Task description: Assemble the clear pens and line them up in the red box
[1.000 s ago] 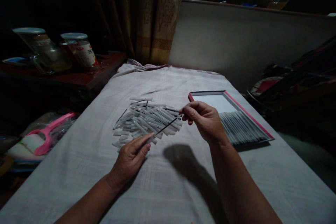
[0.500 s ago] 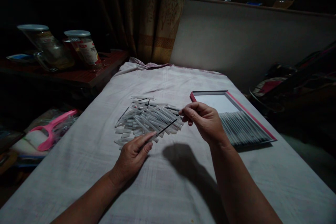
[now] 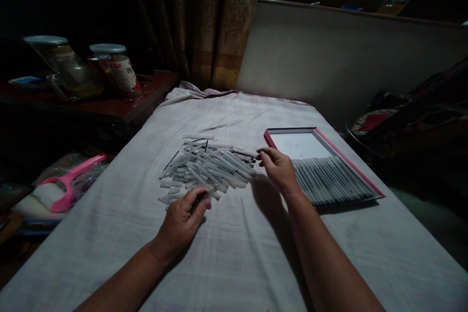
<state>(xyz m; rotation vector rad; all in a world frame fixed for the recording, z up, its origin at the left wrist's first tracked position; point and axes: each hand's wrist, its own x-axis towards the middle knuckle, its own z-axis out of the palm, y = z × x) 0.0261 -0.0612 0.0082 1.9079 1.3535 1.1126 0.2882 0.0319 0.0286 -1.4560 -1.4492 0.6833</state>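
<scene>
A loose pile of thin, clear plastic sleeves (image 3: pixel 212 163) lies on the cloth, with a few slim black sticks (image 3: pixel 171 160) among them. My left hand (image 3: pixel 185 222) is closed at the pile's near edge, a translucent sleeve (image 3: pixel 209 193) pinched between thumb and fingers. Over at the right edge of the pile, my right hand (image 3: pixel 278 168) has its fingertips pressed together beside some dark-ended pieces; what they hold is too small to make out. Right of that hand sits a shallow red-edged box (image 3: pixel 351 160), where sleeves with dark contents (image 3: pixel 331 180) lie side by side in a row.
A pale checked cloth (image 3: pixel 226 263) covers the surface. To the left, a dark red table (image 3: pixel 146 92) carries a lidded jar (image 3: pixel 119 70) and a glass pitcher (image 3: pixel 75 78). Below it is a pink-handled item (image 3: pixel 68 183). A patterned curtain (image 3: pixel 215 24) hangs behind.
My right hand has lowered to the pile's right edge. The black stick that stuck out beyond my left fingers is no longer visible, and the left fingers have curled in more.
</scene>
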